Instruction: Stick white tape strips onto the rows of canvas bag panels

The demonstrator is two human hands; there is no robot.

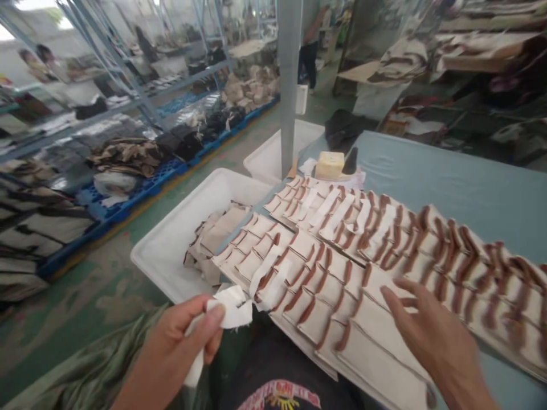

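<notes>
Between the thumb and fingers of my left hand is a white fabric strip, pinched near one end, its tail hanging below the palm. My right hand has its fingers spread over a row of beige fabric pieces with brown edging; I cannot tell whether the fingertips touch them. These pieces overlap one another in a long row. Behind lies a second overlapping row. Several white strips rest across that far row, and a few more lie on the near one.
A pale blue table carries the rows. At its back left sits a yellow block beside a grey post. A white bin with beige fabric stands left of the table. Blue pallets with piled goods line the aisle; a person stands behind.
</notes>
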